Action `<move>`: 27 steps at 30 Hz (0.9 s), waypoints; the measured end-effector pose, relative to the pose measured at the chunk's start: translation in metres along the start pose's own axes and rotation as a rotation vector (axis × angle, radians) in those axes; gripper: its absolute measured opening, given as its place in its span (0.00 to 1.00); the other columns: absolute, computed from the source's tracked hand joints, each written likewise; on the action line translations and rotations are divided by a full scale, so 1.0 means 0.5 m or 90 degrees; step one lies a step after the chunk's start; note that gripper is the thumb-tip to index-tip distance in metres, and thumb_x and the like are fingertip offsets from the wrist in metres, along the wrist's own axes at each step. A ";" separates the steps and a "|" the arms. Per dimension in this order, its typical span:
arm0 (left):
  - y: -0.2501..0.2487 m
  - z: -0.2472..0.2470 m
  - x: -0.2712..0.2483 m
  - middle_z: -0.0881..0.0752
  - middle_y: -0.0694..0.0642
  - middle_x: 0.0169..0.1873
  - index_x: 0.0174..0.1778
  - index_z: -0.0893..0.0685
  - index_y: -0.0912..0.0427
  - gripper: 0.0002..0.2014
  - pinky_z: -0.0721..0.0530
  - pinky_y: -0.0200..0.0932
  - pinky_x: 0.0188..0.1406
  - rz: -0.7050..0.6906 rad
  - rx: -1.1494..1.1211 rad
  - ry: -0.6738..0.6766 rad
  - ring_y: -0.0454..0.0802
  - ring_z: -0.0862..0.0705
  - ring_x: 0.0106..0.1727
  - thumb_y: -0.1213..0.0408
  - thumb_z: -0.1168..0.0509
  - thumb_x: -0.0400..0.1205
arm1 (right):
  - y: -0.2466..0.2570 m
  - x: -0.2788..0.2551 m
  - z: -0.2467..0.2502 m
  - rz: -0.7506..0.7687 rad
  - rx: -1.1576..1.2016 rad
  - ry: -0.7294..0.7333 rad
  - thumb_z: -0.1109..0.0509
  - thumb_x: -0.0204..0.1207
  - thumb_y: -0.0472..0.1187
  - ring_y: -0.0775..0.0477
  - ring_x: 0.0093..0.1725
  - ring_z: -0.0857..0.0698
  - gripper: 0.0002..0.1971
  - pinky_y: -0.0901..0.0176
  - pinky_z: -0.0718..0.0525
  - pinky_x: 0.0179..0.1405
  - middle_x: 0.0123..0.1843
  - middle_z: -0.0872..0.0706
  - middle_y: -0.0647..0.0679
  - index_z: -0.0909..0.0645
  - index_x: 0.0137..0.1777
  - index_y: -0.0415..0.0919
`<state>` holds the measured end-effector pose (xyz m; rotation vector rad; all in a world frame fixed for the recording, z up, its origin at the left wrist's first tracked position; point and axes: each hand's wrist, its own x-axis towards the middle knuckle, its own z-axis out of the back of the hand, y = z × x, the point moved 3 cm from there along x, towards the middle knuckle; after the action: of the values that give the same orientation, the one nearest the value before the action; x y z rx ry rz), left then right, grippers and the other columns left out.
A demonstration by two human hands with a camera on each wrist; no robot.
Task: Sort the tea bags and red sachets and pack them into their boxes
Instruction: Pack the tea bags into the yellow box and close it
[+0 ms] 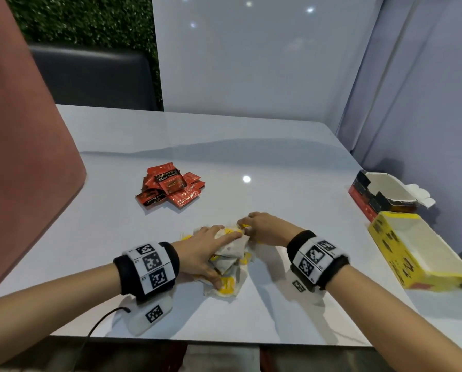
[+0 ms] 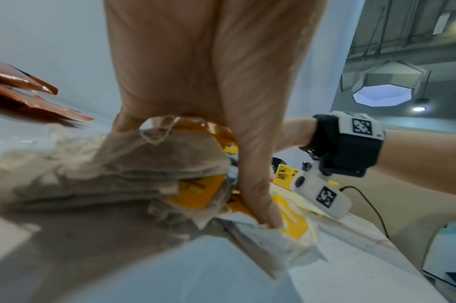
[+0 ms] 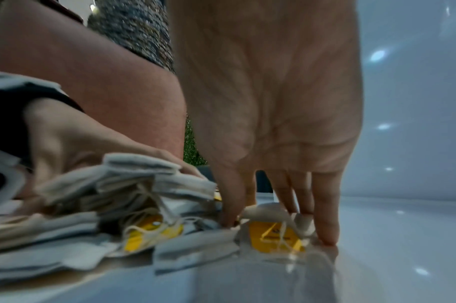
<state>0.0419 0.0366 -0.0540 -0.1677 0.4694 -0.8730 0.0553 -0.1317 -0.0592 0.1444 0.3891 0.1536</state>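
A heap of paper tea bags [image 1: 232,249] with yellow tags lies near the table's front edge. My left hand [image 1: 225,257] grips a stack of them, fingers over the top and thumb low on the near side; the left wrist view shows the stack [image 2: 144,164] under my left hand [image 2: 195,172]. My right hand [image 1: 244,226] stands at the heap's far right, fingers pointing down. In the right wrist view my right hand [image 3: 276,229] pinches one tagged tea bag [image 3: 271,235] between thumb and fingers. Red sachets [image 1: 170,187] are piled farther back on the left.
An open yellow box [image 1: 390,245] and behind it an open red and black box [image 1: 361,194] stand at the table's right edge. A pink panel [image 1: 23,157] rises at the left. White partition walls [image 1: 251,63] close the back and right. A cable [image 1: 98,326] trails from my left wrist.
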 end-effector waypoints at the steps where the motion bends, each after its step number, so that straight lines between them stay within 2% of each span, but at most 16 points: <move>1: -0.006 -0.002 -0.001 0.43 0.60 0.77 0.81 0.53 0.44 0.54 0.42 0.52 0.78 -0.015 0.004 0.007 0.60 0.43 0.77 0.50 0.22 0.67 | -0.003 -0.013 -0.007 0.002 0.002 -0.018 0.38 0.78 0.37 0.36 0.66 0.24 0.19 0.44 0.23 0.64 0.65 0.23 0.38 0.26 0.70 0.43; 3: -0.014 -0.006 0.001 0.42 0.59 0.77 0.81 0.52 0.43 0.54 0.41 0.53 0.78 -0.035 0.012 0.018 0.59 0.42 0.76 0.51 0.22 0.67 | -0.008 -0.037 -0.008 -0.011 0.001 -0.051 0.36 0.78 0.37 0.37 0.64 0.23 0.18 0.50 0.22 0.59 0.62 0.23 0.39 0.23 0.67 0.45; 5: -0.017 -0.007 0.003 0.41 0.59 0.76 0.81 0.51 0.43 0.54 0.41 0.52 0.77 -0.035 0.009 0.022 0.59 0.42 0.76 0.52 0.22 0.66 | -0.008 -0.056 0.006 -0.038 0.011 -0.056 0.33 0.78 0.37 0.39 0.62 0.22 0.17 0.56 0.24 0.53 0.62 0.22 0.41 0.23 0.66 0.46; 7: -0.018 -0.005 0.001 0.42 0.59 0.77 0.81 0.52 0.43 0.55 0.42 0.52 0.78 -0.034 0.007 0.027 0.60 0.43 0.77 0.53 0.21 0.66 | -0.012 -0.068 0.019 -0.060 0.063 -0.038 0.30 0.76 0.37 0.41 0.60 0.21 0.23 0.58 0.25 0.51 0.63 0.21 0.41 0.28 0.71 0.45; 8: -0.016 -0.005 -0.001 0.44 0.59 0.78 0.81 0.56 0.43 0.57 0.43 0.54 0.79 -0.031 0.010 0.030 0.60 0.45 0.79 0.52 0.21 0.65 | -0.016 -0.073 0.023 -0.076 0.108 -0.034 0.28 0.74 0.36 0.41 0.57 0.21 0.27 0.59 0.25 0.50 0.62 0.20 0.40 0.31 0.73 0.45; 10: -0.015 0.000 -0.013 0.53 0.58 0.82 0.79 0.68 0.43 0.65 0.50 0.62 0.81 -0.008 0.013 0.024 0.59 0.54 0.83 0.48 0.21 0.63 | -0.029 -0.083 0.032 -0.102 0.198 -0.058 0.26 0.71 0.33 0.45 0.50 0.22 0.32 0.60 0.25 0.47 0.53 0.20 0.42 0.32 0.74 0.45; 12: -0.021 0.016 -0.039 0.62 0.54 0.83 0.74 0.77 0.41 0.68 0.57 0.64 0.81 0.006 -0.023 -0.032 0.54 0.61 0.83 0.45 0.22 0.63 | -0.046 -0.094 0.037 -0.116 0.270 -0.101 0.27 0.69 0.30 0.47 0.44 0.20 0.31 0.63 0.24 0.41 0.44 0.20 0.46 0.30 0.72 0.43; 13: -0.027 0.029 -0.056 0.63 0.53 0.83 0.74 0.77 0.42 0.66 0.56 0.63 0.81 0.004 -0.055 -0.083 0.53 0.61 0.83 0.45 0.23 0.64 | -0.055 -0.100 0.039 -0.117 0.291 -0.127 0.26 0.69 0.30 0.49 0.40 0.20 0.30 0.65 0.25 0.36 0.39 0.19 0.48 0.29 0.71 0.43; 15: -0.030 0.054 -0.093 0.57 0.50 0.83 0.79 0.68 0.46 0.57 0.50 0.56 0.83 -0.007 -0.167 -0.208 0.47 0.55 0.83 0.46 0.27 0.70 | -0.070 -0.114 0.040 -0.117 0.311 -0.180 0.25 0.70 0.34 0.54 0.33 0.18 0.26 0.69 0.26 0.30 0.33 0.18 0.50 0.27 0.67 0.43; 17: -0.025 0.069 -0.123 0.41 0.46 0.81 0.82 0.54 0.46 0.47 0.40 0.47 0.80 0.004 -0.343 -0.306 0.41 0.42 0.80 0.48 0.30 0.74 | -0.082 -0.125 0.037 -0.116 0.370 -0.225 0.25 0.72 0.35 0.55 0.30 0.18 0.22 0.70 0.24 0.25 0.33 0.17 0.48 0.26 0.63 0.43; 18: -0.022 0.067 -0.132 0.32 0.45 0.77 0.82 0.47 0.45 0.44 0.34 0.46 0.77 0.012 -0.457 -0.330 0.40 0.34 0.77 0.49 0.30 0.74 | -0.087 -0.130 0.034 -0.111 0.407 -0.246 0.26 0.72 0.34 0.54 0.29 0.18 0.20 0.71 0.22 0.23 0.35 0.16 0.47 0.26 0.62 0.43; 20: -0.025 0.055 -0.139 0.20 0.48 0.68 0.79 0.38 0.50 0.39 0.23 0.48 0.70 0.023 -0.690 -0.338 0.42 0.21 0.68 0.55 0.29 0.73 | -0.097 -0.137 0.029 -0.093 0.475 -0.276 0.26 0.72 0.30 0.50 0.31 0.17 0.19 0.74 0.21 0.23 0.38 0.17 0.44 0.24 0.60 0.42; 21: -0.029 0.049 -0.137 0.17 0.52 0.65 0.78 0.36 0.55 0.37 0.19 0.47 0.66 0.025 -0.797 -0.329 0.46 0.17 0.65 0.58 0.30 0.72 | -0.101 -0.140 0.029 -0.079 0.501 -0.280 0.27 0.71 0.29 0.47 0.33 0.17 0.19 0.74 0.21 0.25 0.39 0.17 0.44 0.23 0.60 0.42; 24: -0.056 0.037 -0.124 0.16 0.62 0.63 0.75 0.34 0.64 0.32 0.17 0.45 0.62 0.020 -1.047 -0.258 0.54 0.16 0.63 0.67 0.33 0.74 | -0.104 -0.146 0.021 -0.056 0.523 -0.285 0.28 0.69 0.26 0.48 0.35 0.18 0.19 0.69 0.23 0.34 0.38 0.15 0.41 0.21 0.58 0.41; 27: -0.102 0.035 -0.107 0.19 0.67 0.65 0.74 0.35 0.69 0.24 0.18 0.46 0.63 0.039 -1.134 -0.238 0.57 0.18 0.66 0.70 0.39 0.82 | -0.103 -0.162 0.025 -0.054 0.587 -0.403 0.26 0.68 0.27 0.47 0.35 0.18 0.15 0.61 0.21 0.37 0.35 0.14 0.42 0.17 0.53 0.40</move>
<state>-0.0147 0.0444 -0.0045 -1.8869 0.7691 -0.1116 -0.0077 -0.1977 -0.0268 1.0551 -0.1954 -0.1697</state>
